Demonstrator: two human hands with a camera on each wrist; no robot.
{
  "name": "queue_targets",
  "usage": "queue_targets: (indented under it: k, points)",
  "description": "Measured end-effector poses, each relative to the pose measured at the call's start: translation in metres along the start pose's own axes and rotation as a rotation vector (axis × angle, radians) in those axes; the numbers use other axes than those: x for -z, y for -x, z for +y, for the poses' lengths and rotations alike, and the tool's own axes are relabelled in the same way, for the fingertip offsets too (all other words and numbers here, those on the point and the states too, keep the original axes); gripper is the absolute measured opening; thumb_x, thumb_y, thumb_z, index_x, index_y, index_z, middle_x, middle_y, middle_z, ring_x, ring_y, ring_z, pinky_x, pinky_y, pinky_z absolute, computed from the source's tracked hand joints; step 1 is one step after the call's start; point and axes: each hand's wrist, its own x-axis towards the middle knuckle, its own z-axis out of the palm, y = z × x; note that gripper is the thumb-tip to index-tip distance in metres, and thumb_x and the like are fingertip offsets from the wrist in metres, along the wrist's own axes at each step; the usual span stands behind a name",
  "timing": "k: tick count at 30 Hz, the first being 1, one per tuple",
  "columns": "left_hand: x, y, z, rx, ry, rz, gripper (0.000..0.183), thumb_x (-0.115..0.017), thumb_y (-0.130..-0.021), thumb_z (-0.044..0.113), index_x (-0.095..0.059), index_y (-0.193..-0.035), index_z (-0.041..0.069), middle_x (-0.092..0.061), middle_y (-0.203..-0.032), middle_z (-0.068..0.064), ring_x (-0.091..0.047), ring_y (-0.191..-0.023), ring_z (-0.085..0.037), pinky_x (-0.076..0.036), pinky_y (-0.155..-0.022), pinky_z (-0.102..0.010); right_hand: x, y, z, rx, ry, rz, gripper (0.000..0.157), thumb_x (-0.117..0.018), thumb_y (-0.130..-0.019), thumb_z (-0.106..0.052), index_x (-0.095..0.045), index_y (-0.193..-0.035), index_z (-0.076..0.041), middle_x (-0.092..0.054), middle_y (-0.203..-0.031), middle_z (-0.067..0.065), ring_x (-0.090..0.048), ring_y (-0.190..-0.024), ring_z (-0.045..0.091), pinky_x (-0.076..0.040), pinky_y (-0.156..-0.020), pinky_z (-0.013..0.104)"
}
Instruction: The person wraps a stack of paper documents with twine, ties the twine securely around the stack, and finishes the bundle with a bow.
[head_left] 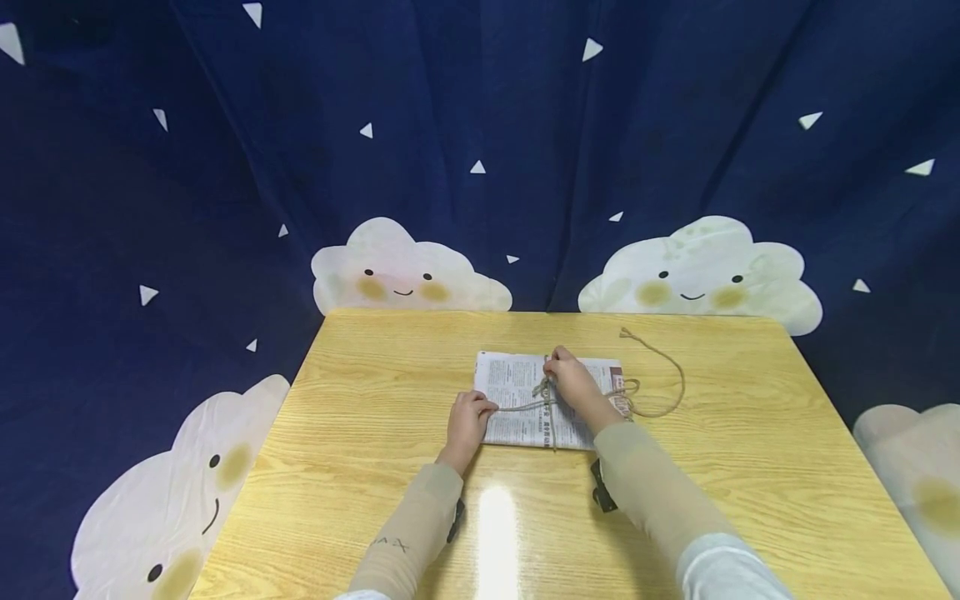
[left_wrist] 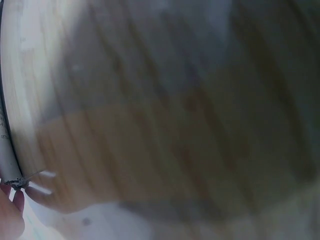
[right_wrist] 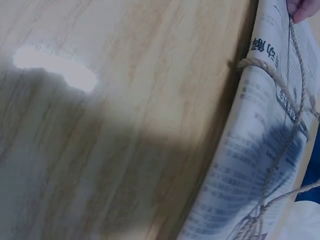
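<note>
A folded newspaper bundle (head_left: 513, 375) lies flat on the wooden table, with brown twine (head_left: 525, 407) wrapped across it and knotted near its middle. At the bundle's left edge my left hand (head_left: 467, 421) pinches a length of twine; a frayed twine end (left_wrist: 17, 183) pokes from its fingertips in the left wrist view. My right hand (head_left: 574, 382) reaches over the bundle, its curled fingers pinching twine near the far edge. In the right wrist view the twine (right_wrist: 301, 75) runs over the newspaper (right_wrist: 220, 160); the right fingers are out of that view.
A loose tail of twine (head_left: 681, 387) curves over the tabletop (head_left: 750, 450) right of the bundle. Behind the table hangs a dark blue curtain (head_left: 480, 100) with white clouds and triangles. A bright reflection lies on the table's near part.
</note>
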Motion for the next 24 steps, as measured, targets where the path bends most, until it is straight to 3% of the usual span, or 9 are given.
queue_targets:
  k: [4, 6, 9, 12, 14, 16, 19, 21, 24]
  points:
    - [0.0, 0.0, -0.001, -0.003, 0.01, -0.001, 0.006, -0.071, -0.077, 0.009, -0.075, -0.08, 0.012, -0.062, -0.087, -0.001, -0.053, -0.085, -0.018, -0.047, -0.074, -0.03, 0.002, -0.009, -0.003, -0.175, -0.188, -0.026, 0.014, -0.041, -0.094, -0.011, -0.037, -0.081, -0.007, -0.037, -0.079, 0.007, -0.034, -0.064, 0.018, -0.033, -0.054, 0.029]
    - [0.0, 0.0, -0.001, -0.003, 0.011, -0.002, 0.006, -0.071, -0.077, 0.009, -0.075, -0.08, 0.011, -0.062, -0.087, -0.001, -0.053, -0.086, -0.018, -0.047, -0.075, -0.03, 0.004, -0.012, -0.006, -0.201, -0.166, -0.064, 0.014, -0.038, -0.095, -0.012, -0.039, -0.083, -0.006, -0.04, -0.081, 0.009, -0.037, -0.065, 0.021, -0.035, -0.054, 0.031]
    - [0.001, 0.0, -0.001, -0.001, 0.013, -0.002, 0.005, -0.071, -0.077, 0.009, -0.075, -0.08, 0.011, -0.063, -0.087, -0.001, -0.053, -0.086, -0.018, -0.047, -0.075, -0.03, 0.005, -0.013, -0.01, -0.153, -0.045, -0.128, 0.014, -0.038, -0.095, -0.007, -0.049, -0.096, 0.001, -0.049, -0.104, 0.018, -0.051, -0.09, 0.03, -0.045, -0.067, 0.037]
    - [0.001, 0.0, 0.0, 0.003, 0.019, -0.002, 0.006, -0.071, -0.077, 0.009, -0.075, -0.08, 0.012, -0.063, -0.087, -0.001, -0.053, -0.086, -0.018, -0.047, -0.075, -0.031, 0.005, -0.014, -0.013, -0.18, -0.059, -0.197, 0.034, -0.035, -0.093, -0.009, -0.047, -0.121, 0.004, -0.037, -0.136, 0.022, -0.035, -0.126, 0.037, -0.039, -0.095, 0.047]
    - [0.002, 0.0, 0.001, 0.003, 0.022, -0.001, 0.006, -0.071, -0.076, 0.008, -0.075, -0.08, 0.011, -0.063, -0.087, -0.001, -0.053, -0.086, -0.019, -0.047, -0.075, -0.031, 0.002, -0.013, -0.014, -0.253, -0.163, -0.229, 0.041, -0.033, -0.089, -0.013, -0.041, -0.126, 0.003, -0.027, -0.144, 0.02, -0.025, -0.132, 0.036, -0.031, -0.102, 0.05]
    - [0.002, 0.0, 0.001, 0.001, 0.025, -0.001, 0.006, -0.071, -0.076, 0.008, -0.075, -0.08, 0.011, -0.063, -0.088, -0.002, -0.053, -0.086, -0.019, -0.047, -0.075, -0.031, -0.001, -0.013, -0.015, -0.263, -0.169, -0.266, 0.036, -0.034, -0.086, -0.015, -0.045, -0.117, -0.001, -0.028, -0.144, 0.019, -0.026, -0.132, 0.035, -0.033, -0.099, 0.049]
    - [0.001, 0.0, 0.001, -0.001, 0.028, -0.002, 0.006, -0.071, -0.077, 0.008, -0.075, -0.08, 0.011, -0.063, -0.088, -0.002, -0.053, -0.086, -0.019, -0.047, -0.075, -0.031, -0.004, -0.01, -0.015, -0.235, -0.163, -0.297, 0.01, -0.037, -0.084, -0.012, -0.044, -0.09, -0.008, -0.048, -0.116, 0.02, -0.047, -0.102, 0.033, -0.039, -0.073, 0.04]
    - [0.001, 0.0, 0.001, 0.007, 0.034, -0.006, 0.006, -0.071, -0.077, 0.008, -0.074, -0.08, 0.01, -0.063, -0.089, -0.002, -0.053, -0.087, -0.019, -0.047, -0.076, -0.031, -0.005, -0.008, -0.015, -0.207, -0.156, -0.313, 0.002, -0.038, -0.083, -0.009, -0.039, -0.082, -0.011, -0.049, -0.091, 0.016, -0.045, -0.078, 0.028, -0.033, -0.061, 0.033]
    - [0.001, 0.0, 0.001, 0.014, 0.033, -0.008, 0.006, -0.071, -0.077, 0.008, -0.074, -0.08, 0.011, -0.063, -0.089, -0.001, -0.053, -0.087, -0.019, -0.047, -0.076, -0.031, -0.006, -0.006, -0.014, -0.165, -0.145, -0.324, 0.008, -0.039, -0.081, -0.006, -0.036, -0.078, -0.013, -0.039, -0.072, 0.008, -0.034, -0.062, 0.02, -0.03, -0.055, 0.028]
